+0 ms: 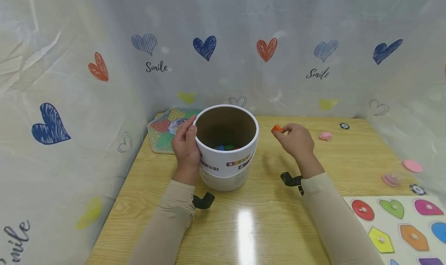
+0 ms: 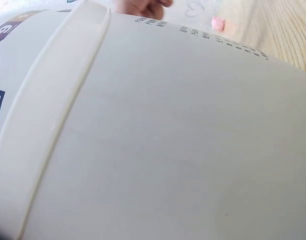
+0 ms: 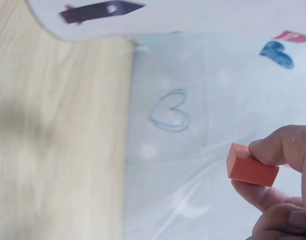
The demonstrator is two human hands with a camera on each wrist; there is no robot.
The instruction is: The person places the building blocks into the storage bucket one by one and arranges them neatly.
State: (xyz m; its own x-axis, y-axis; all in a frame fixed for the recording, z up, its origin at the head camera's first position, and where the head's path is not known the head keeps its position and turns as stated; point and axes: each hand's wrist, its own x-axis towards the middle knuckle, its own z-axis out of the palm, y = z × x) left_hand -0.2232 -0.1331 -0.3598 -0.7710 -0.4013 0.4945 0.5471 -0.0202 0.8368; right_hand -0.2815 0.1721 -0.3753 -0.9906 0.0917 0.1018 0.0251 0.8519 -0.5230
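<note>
A round white tub (image 1: pixel 228 162) with number strips printed on its side stands on the table, its mouth uncovered. Blue, green and red pieces (image 1: pixel 229 147) show at its bottom. My left hand (image 1: pixel 187 149) grips the tub's left side at the rim, thumb on the near side; in the left wrist view the tub's white wall (image 2: pixel 182 130) fills most of the picture. Right of the tub, apart from it and above the table, my right hand (image 1: pixel 297 141) pinches a small orange block (image 3: pixel 252 167) between thumb and forefinger.
Behind the tub at the left lies a colourful flat board (image 1: pixel 162 135). To the right are a pink toy (image 1: pixel 325 136), a dark round chip (image 1: pixel 344 126), a small clear container (image 1: pixel 391 179) and a pink lid (image 1: pixel 412 166). A shape puzzle board (image 1: pixel 390 220) covers the near right corner.
</note>
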